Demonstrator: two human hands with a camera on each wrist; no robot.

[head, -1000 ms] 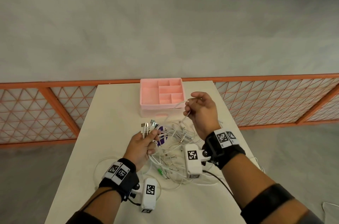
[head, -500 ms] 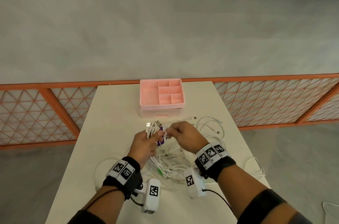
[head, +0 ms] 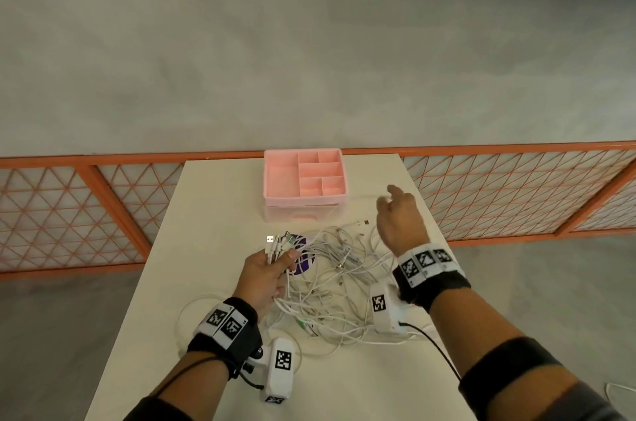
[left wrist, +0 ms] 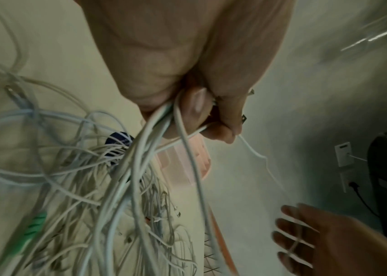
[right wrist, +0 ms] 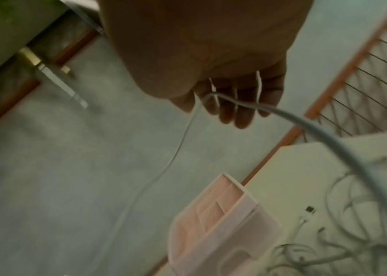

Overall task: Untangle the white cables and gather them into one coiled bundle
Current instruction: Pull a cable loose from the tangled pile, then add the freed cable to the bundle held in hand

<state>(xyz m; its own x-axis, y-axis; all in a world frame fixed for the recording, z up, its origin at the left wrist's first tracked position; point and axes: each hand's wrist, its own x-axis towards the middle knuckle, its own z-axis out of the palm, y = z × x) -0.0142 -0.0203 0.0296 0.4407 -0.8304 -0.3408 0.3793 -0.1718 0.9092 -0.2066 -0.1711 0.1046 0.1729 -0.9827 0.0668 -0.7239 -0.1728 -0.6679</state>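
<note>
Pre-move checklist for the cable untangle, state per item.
1. Left hand grip on plug ends: ok, fingers curled round the bunch.
2. Right hand grip on the strand: not ok, it only lies across straight fingers.
3. Strand clear of pink organizer: cannot tell, it runs close past it.
4. White cables untangled: not ok, a crossed heap on the table.
5. Coiled bundle begun: not ok, no coil visible.

One left hand (head: 265, 277), one right hand (head: 401, 219), one pink tray (head: 303, 201), one table (head: 220, 200), white cables (head: 344, 283) beyond counting
</note>
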